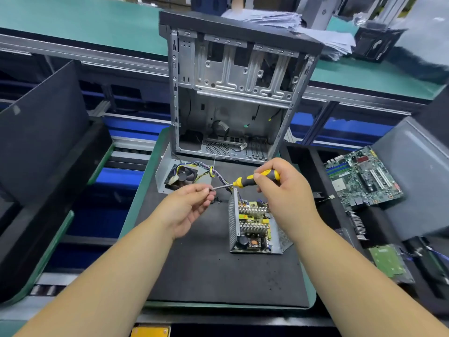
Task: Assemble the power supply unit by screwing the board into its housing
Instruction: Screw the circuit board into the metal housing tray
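The power supply housing (233,222), a perforated grey metal box, stands open on the black mat (206,268) with its yellow board (255,221) and finned heat sinks inside. My right hand (284,190) grips the yellow and black handle of a screwdriver (245,181) above the housing's far end. My left hand (188,206) pinches the tip of the screwdriver's shaft between thumb and fingers; a screw there cannot be made out. A few small dark screws (217,201) lie on the mat beside the left hand. The housing's cover with its fan (181,177) lies at the back left, joined by a wire bundle (213,175).
An empty computer case (233,93) stands upright behind the mat. A green motherboard (363,177) lies at the right, with a smaller green board (388,262) nearer me. Dark panels (41,132) lean at the left. A stack of papers (303,27) rests on the far green bench.
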Motion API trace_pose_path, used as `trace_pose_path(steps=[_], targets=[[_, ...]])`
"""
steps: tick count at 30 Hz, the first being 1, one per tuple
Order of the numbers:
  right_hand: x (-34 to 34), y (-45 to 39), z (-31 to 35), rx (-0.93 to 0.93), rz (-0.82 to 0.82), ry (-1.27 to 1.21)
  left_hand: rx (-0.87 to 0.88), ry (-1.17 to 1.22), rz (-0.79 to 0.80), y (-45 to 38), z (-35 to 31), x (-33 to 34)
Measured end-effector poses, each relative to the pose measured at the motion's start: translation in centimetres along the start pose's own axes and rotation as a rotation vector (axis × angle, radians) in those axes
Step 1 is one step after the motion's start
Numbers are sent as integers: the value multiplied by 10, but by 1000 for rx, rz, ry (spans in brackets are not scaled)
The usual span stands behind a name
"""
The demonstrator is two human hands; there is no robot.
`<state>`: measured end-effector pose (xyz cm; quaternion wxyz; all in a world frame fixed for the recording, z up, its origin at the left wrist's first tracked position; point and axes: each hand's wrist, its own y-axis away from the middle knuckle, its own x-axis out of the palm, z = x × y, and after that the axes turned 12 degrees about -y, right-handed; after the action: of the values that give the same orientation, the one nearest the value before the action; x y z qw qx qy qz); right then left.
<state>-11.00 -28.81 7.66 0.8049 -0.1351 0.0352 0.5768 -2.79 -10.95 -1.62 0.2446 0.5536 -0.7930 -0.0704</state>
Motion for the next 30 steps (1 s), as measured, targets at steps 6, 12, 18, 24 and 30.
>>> trace_pose_path(steps=[6, 12, 18, 24, 30], targets=[[-40, 22, -8, 59, 66, -8, 19, -24, -49, 20, 17, 25], [-79, 48, -22, 39, 52, -40, -8, -76, -50, 44, 40, 60], [-96, 66, -31, 31, 77, 13, -41, -60, -74, 57, 52, 75], [-96, 63, -36, 112, -5, -79, 90, -188, -65, 60, 54, 74], [-87, 65, -42, 140, -8, -101, 224, -303, 2, 61, 59, 66]])
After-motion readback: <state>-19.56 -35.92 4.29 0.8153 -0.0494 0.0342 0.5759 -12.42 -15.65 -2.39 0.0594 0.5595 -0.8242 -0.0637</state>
